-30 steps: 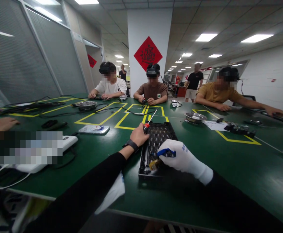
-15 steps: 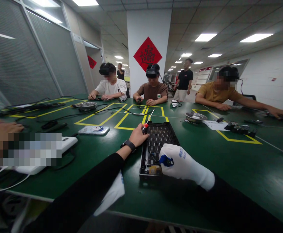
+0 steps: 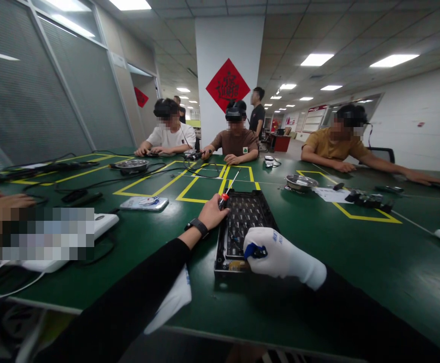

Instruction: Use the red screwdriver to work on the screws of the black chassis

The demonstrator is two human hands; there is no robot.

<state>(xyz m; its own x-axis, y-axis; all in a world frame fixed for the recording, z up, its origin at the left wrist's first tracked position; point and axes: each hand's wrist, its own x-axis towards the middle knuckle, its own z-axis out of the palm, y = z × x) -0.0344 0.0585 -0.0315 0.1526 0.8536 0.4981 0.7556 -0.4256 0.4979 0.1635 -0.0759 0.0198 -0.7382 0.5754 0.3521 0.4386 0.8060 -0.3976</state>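
Observation:
A black rectangular tray-like case [image 3: 248, 214] with rows of small metal-looking parts lies lengthwise before me on the green table. My bare left hand [image 3: 214, 210], with a dark watch at its wrist, is closed on a red and black screwdriver [image 3: 224, 198] at the case's left edge. The screwdriver's shaft points away from me. My right hand [image 3: 267, 251] wears a white glove and is closed round a blue and black tool [image 3: 256, 251] over the case's near right part. The tool's tip is hidden by the glove.
Left of the case lie a phone [image 3: 144, 202] and a white device [image 3: 102, 222] beside another person's hand [image 3: 6, 212]. A white glove [image 3: 172, 302] lies at the near edge. Round metal dishes [image 3: 302, 182] and black parts [image 3: 369, 199] stand farther off. Several people sit opposite.
My view has shifted slightly, and both hands keep their grips. Across the table, a seated person's hand has moved left with a dark object. A standing person behind has moved left.

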